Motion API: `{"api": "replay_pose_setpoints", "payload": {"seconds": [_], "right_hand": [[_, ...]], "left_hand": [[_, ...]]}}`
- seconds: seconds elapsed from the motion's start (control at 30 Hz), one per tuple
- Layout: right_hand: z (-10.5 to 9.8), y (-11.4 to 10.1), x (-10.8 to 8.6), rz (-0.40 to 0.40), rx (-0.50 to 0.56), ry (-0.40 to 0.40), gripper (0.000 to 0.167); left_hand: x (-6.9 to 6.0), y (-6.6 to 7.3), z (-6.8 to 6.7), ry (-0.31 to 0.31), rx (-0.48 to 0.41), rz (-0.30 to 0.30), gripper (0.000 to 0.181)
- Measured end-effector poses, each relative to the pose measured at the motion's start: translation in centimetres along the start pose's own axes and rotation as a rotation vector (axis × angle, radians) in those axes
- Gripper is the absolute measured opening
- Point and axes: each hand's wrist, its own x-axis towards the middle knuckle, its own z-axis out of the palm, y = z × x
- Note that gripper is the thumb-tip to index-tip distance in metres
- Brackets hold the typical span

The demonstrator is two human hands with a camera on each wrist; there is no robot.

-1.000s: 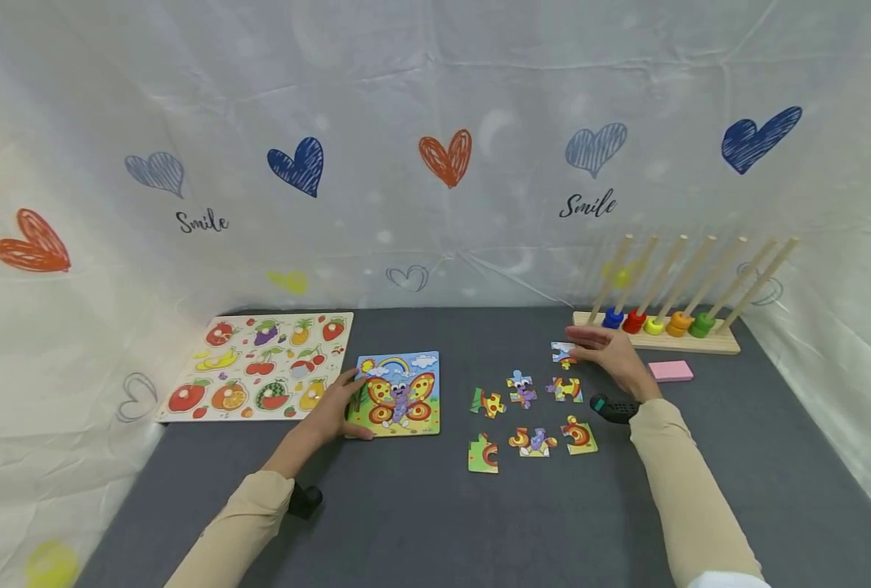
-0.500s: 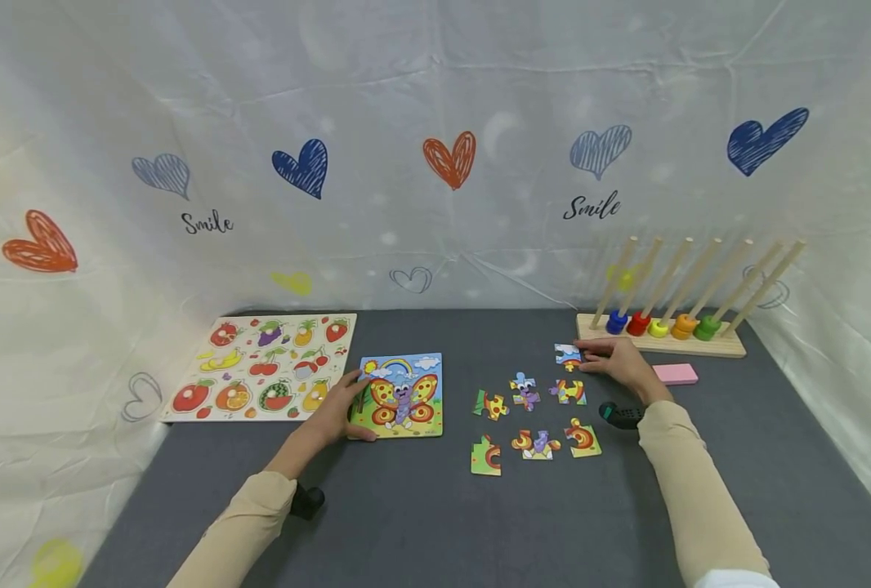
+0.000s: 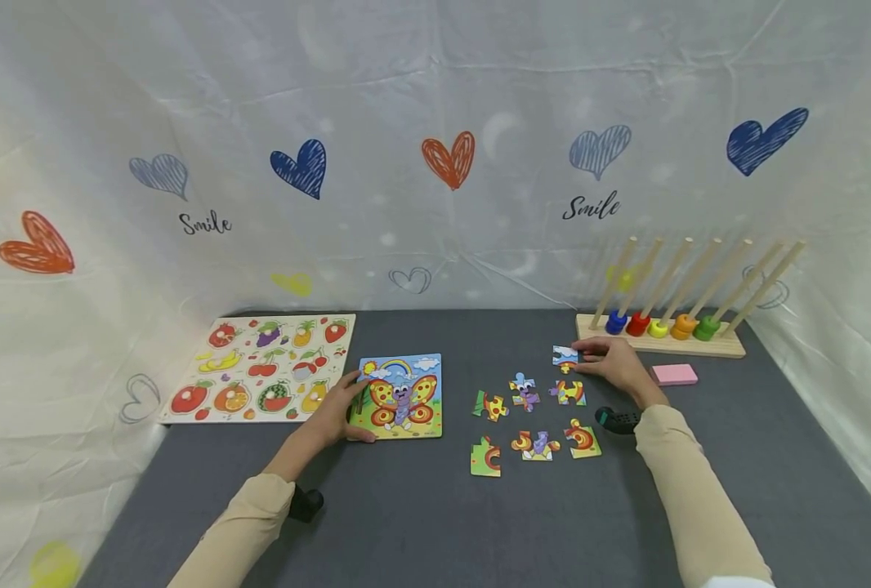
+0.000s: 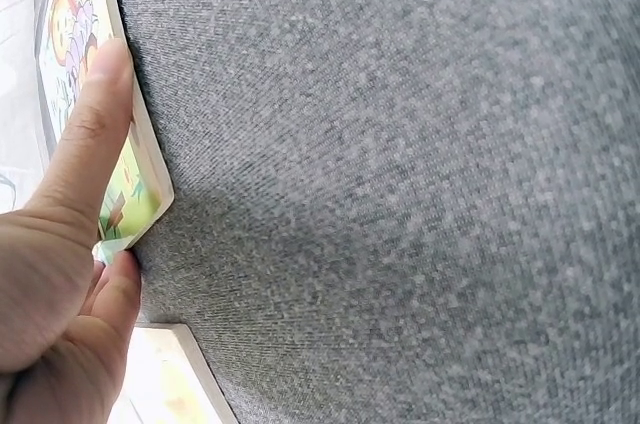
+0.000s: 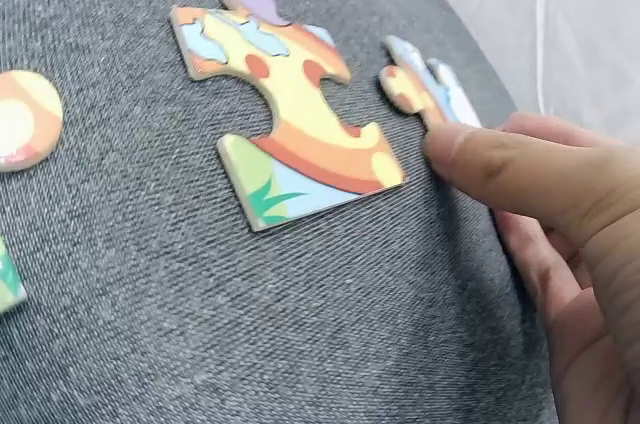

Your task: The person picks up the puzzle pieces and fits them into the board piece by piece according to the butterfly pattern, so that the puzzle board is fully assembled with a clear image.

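The butterfly puzzle board (image 3: 399, 396) lies flat, and my left hand (image 3: 334, 415) grips its left side; in the left wrist view the thumb (image 4: 95, 129) rests on its edge and fingers touch its corner. My right hand (image 3: 615, 366) pinches the sky-blue and white puzzle piece (image 3: 564, 358) at its right side. Nearest below that lies a red-and-yellow wing piece (image 3: 569, 393), large in the right wrist view. Several other pieces lie apart on the cloth, among them the purple face piece (image 3: 524, 392) and the green corner piece (image 3: 484, 459).
A fruit picture board (image 3: 259, 367) lies at the back left. The wooden peg stand (image 3: 659, 343) with coloured rings is at the back right, with a pink block (image 3: 674, 374) in front of it. A white heart-printed sheet (image 3: 377, 204) hangs behind the dark table (image 3: 421, 523).
My right hand first shifted right, its fingers drawing in to the right side of the sky piece, which has since turned slightly. The left hand keeps its place on the board.
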Motion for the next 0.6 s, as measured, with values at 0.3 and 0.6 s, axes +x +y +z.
{"api": "replay_pose_setpoints", "payload": {"seconds": [0.3,0.6], "right_hand": [[-0.1,-0.6,0.4,-0.015,-0.011,-0.051,0.050],[-0.4,-1.0,0.5,-0.003,-0.061,-0.138,0.052]], "left_hand": [[0.0,-0.1,-0.2,0.008,0.001,-0.001,0.096],[0.0,-0.2,0.0,0.010,-0.006,0.004,0.095]]}}
